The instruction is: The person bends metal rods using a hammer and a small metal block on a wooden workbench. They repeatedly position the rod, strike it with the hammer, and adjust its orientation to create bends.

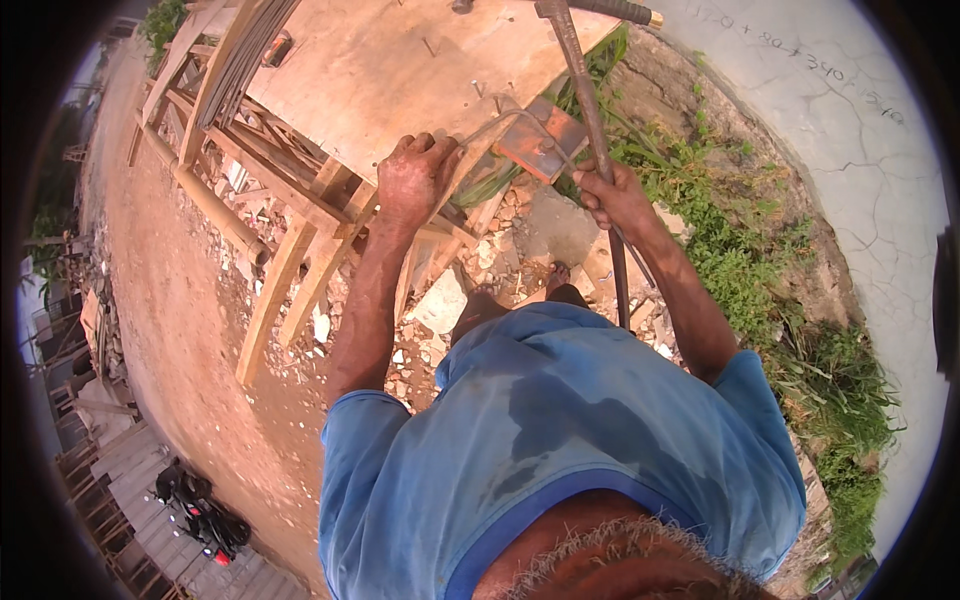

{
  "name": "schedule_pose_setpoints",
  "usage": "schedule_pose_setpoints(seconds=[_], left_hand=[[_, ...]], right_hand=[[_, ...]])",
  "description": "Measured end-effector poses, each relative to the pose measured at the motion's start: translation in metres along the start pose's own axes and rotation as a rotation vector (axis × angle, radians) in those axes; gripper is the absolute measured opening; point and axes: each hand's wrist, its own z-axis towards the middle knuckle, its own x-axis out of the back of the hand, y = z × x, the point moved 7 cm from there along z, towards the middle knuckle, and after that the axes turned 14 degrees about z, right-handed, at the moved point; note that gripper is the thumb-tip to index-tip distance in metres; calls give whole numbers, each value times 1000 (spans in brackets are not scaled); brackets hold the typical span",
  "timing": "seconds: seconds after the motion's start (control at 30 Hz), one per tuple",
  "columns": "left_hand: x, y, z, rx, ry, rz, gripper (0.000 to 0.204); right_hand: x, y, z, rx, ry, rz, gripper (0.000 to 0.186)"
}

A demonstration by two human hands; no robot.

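My left hand [412, 182] is a fist at the near edge of a plywood-topped bench [360, 95], closed on one end of a thin bent metal rod [492, 124]. The rod curves over a rust-red metal plate [528, 150] at the bench's right corner, then runs down past my right hand [618, 203]. That hand's fingers are wrapped round a long, dark metal bar [588, 105], which slants from the bench top toward the ground. Whether the right fingers also pinch the rod is hidden. Upright nails [478, 90] stick out of the board near the plate.
A bundle of thin rods [240, 75] and a small orange-and-black item [277, 50] lie at the bench's left. A ribbed bar [625, 11] lies at the top. Broken rubble [440, 300] covers the ground by my feet. Weeds [720, 230] and a cracked wall [850, 150] stand right; a motorcycle [200, 515] is lower left.
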Motion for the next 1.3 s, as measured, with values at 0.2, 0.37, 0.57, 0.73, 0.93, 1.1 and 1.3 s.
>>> schedule_pose_setpoints(seconds=[0.2,0.37,0.57,0.73,0.93,1.1,1.3], left_hand=[[2,0,-1,122,24,-43,21],[-12,17,20,142,54,-139,24],[-22,30,40,94,62,-196,20],[-7,35,32,100,80,-171,18],[4,20,41,149,159,-220,16],[-18,15,43,173,93,-233,17],[-27,11,47,128,109,-224,19]], right_hand=[[-2,-6,3,24,-10,-99,22],[-1,-7,4,35,-15,-97,22],[-2,-11,2,30,-34,-95,25],[0,-22,-9,64,-46,-128,25],[-9,-33,9,81,-78,-132,23],[-9,-21,24,39,-56,-144,21],[-7,-9,27,-8,-31,-68,23]])
